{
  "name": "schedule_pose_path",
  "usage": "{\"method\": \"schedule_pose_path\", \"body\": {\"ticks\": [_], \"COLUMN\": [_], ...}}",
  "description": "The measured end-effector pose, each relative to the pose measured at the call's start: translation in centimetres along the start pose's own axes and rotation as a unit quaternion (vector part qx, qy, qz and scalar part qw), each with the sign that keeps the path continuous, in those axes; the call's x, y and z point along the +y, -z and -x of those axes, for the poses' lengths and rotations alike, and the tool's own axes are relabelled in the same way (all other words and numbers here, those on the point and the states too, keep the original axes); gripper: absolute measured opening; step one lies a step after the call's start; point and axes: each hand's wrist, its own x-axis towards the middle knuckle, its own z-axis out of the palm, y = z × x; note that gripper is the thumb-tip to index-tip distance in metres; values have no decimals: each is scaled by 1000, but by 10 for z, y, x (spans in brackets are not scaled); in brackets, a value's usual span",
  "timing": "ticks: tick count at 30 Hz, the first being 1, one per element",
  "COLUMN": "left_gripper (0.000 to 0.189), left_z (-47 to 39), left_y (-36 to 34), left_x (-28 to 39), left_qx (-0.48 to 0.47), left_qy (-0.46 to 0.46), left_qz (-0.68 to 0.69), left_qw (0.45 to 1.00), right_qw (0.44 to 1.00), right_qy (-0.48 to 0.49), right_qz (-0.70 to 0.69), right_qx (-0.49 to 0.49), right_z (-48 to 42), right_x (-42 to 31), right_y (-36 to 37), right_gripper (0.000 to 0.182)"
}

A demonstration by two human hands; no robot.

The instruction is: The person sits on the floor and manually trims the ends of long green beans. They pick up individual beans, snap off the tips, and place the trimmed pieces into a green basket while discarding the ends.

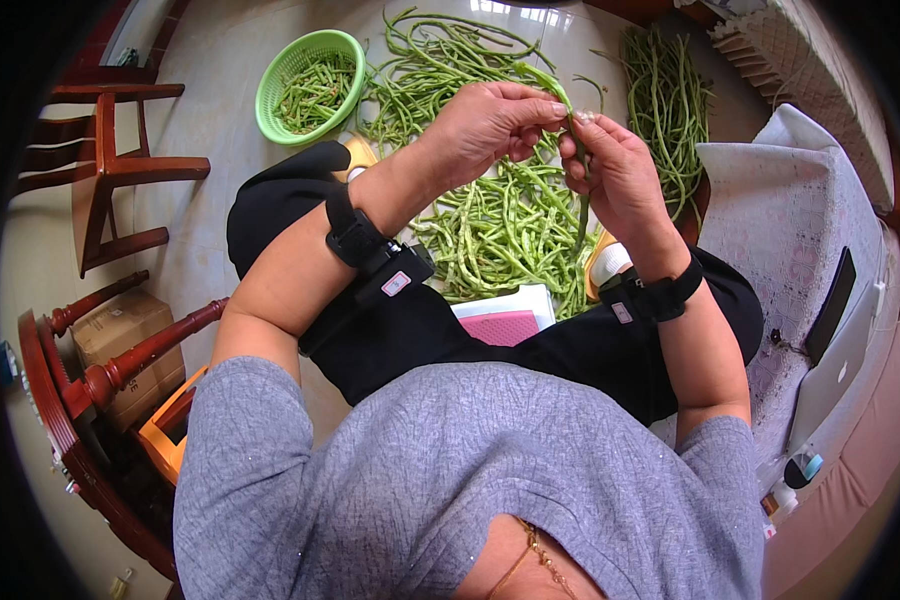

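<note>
Both of my hands are raised over the floor, pinching one long green bean [584, 214] between fingers and thumbs. My left hand [487, 127] grips its upper part, where a paler split end sticks up past the fingers. Close beside it, my right hand [607, 161] holds the bean lower down, and its darker tail hangs below. Under the hands lies a loose pile of pale green bean pods [495, 232], between my feet. A heap of whole long beans [450, 60] spreads on the tiles behind it.
A green plastic colander [268, 116] of short bean pieces stands at the far left. At right lies a bundle of long beans [664, 112]. A wooden chair [105, 150] and a cardboard box [127, 337] are left. A cloth-covered seat [750, 195] bears a laptop [832, 375] at right.
</note>
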Motion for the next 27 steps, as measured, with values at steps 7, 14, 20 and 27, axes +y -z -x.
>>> {"method": "schedule_pose_path", "body": {"ticks": [7, 14, 20, 27], "left_gripper": [13, 12, 18, 18], "left_z": [1, 3, 2, -5], "left_y": [0, -5, -10, 6], "left_x": [2, 2, -4, 4], "left_qx": [-6, -36, 9, 52], "left_qy": [-8, -11, -2, -38], "left_qz": [-25, 41, -46, 20], "left_qw": [1000, 998, 999, 998], "right_qw": [997, 986, 998, 996], "right_qy": [-40, -56, -10, -50], "right_qz": [-48, -120, 0, 71], "right_qx": [-52, -105, -58, -32], "right_z": [0, 2, 0, 2], "right_x": [0, 0, 6, -4], "right_y": [1, -2, 2, 0], "right_gripper": [14, 15, 16, 18]}}
